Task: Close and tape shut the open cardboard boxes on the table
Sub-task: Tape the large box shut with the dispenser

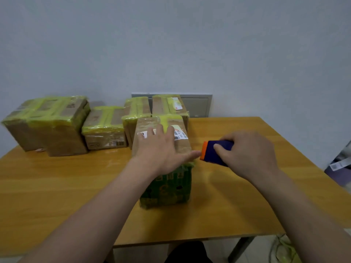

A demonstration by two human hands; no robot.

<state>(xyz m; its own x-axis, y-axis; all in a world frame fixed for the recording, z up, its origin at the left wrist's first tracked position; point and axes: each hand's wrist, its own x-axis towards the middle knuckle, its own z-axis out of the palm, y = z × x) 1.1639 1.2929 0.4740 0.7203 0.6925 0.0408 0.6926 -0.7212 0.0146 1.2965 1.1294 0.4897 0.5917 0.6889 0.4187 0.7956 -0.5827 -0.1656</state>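
Both hands are at the one brown cardboard box (167,188) with the green-printed front, which stands on the honey-coloured wooden table (76,196) straight ahead of me. My left hand (161,149) lies flat on top of this box, fingers straight and spread, thumb reaching past its right edge, pressing the flaps down. Just right of the box my right hand (247,150) curls round a blue-purple plastic tape dispenser (216,151) with an orange front edge. That orange end sits close to my left thumb; whether they touch I cannot tell.

I judge the box light, fairly stiff along its edges and corners but yielding in the middle of the lid. Pressure belongs spread over the seam, and any lifting at the side walls. The glossy yellow-green tape already on it looks slippery.

Behind the box and to its left stand several taped boxes (104,128), wrapped in the same yellow-green tape, and behind those a grey wall panel (197,105).
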